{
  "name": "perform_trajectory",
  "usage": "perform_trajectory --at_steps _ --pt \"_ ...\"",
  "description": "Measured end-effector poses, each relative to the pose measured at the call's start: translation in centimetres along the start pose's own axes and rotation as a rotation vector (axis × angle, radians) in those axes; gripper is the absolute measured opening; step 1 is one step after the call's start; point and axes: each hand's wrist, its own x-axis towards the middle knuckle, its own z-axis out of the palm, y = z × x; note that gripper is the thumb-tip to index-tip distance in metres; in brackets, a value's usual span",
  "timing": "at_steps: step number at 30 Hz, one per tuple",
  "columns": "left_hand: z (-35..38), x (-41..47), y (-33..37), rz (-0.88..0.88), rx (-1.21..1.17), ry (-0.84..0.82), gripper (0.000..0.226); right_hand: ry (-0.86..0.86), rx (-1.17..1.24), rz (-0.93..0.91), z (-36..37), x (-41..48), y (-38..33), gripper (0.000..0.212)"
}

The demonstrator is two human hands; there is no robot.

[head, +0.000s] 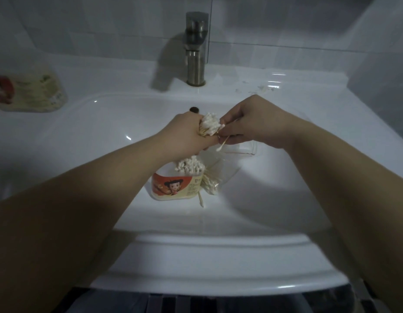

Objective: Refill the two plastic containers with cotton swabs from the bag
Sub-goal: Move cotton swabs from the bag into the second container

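My left hand (187,134) grips a bundle of cotton swabs (210,125) over the sink basin, white tips pointing up. My right hand (252,123) pinches a few swabs (222,144) at the bundle's right side. Below the hands, an open plastic container (173,186) with an orange cartoon label stands in the basin, swab tips showing at its top. A clear plastic bag (218,172) with more swabs lies against its right side. One loose swab (200,199) lies by the container. A second container (26,92), filled and lying flat, sits on the counter at far left.
A metal faucet (196,48) stands behind the white sink (218,245). The overflow hole (194,109) is just beyond my left hand. A clear lid-like piece (252,150) lies under my right hand. Small white scraps (261,88) lie on the counter at back right.
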Motion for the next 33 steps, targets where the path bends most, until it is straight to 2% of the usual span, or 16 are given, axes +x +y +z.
perform_trajectory --at_steps 5,8,13,20,23,28,33 --pt "0.1 0.2 -0.1 -0.010 0.031 -0.021 0.022 -0.005 0.005 0.033 -0.2 -0.1 0.0 0.012" --pt "-0.1 0.0 -0.1 -0.031 0.022 -0.040 0.016 -0.003 0.017 0.035 -0.4 -0.1 0.1 0.012" --pt "-0.5 -0.2 0.2 -0.017 0.007 -0.053 0.027 0.042 0.070 0.030 -0.8 -0.2 -0.2 0.010" --pt "-0.5 -0.6 0.5 -0.057 -0.132 -0.055 0.036 0.084 0.160 0.050 -0.9 -0.3 -0.4 0.013" --pt "-0.2 -0.5 0.2 -0.092 -0.210 -0.077 0.031 0.099 0.162 0.061 -0.9 -0.3 -0.4 0.012" --pt "-0.3 -0.2 -0.4 -0.145 -0.242 -0.079 0.026 0.192 0.278 0.077 -1.3 0.2 -0.1 0.009" --pt "-0.3 -0.3 -0.5 -0.138 -0.213 -0.038 0.034 0.293 0.302 0.108 -2.2 0.6 0.5 0.010"
